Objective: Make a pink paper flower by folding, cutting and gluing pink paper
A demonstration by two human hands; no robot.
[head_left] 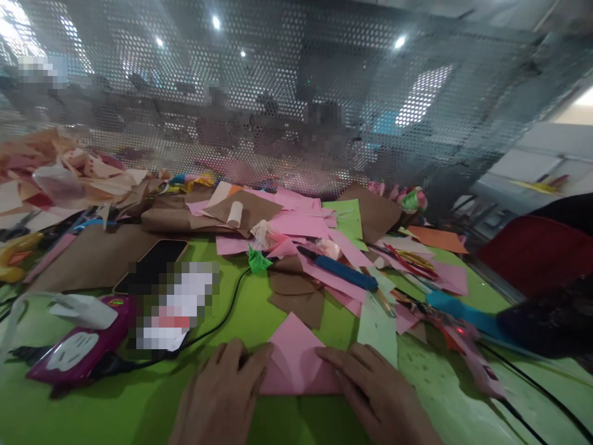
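Note:
A folded piece of pink paper (296, 364) lies on the green table in front of me, its pointed top facing away and its straight edge towards me. My left hand (227, 386) grips the paper's left side, fingers curled and thumb side against it. On the opposite side my right hand (375, 386) presses and pinches the right edge, its fingertips on the paper. Just beyond the point are brown paper pieces (296, 306). A pale green paper strip (377, 327) lies by my right hand.
Left stand a purple power strip (88, 346) with a black cable and a dark phone (155, 262). A blue-handled tool (345, 272) rests on pink scraps. Right is a pink glue gun (477, 364) with its cord. Behind the paper piles rises a perforated screen (278, 93).

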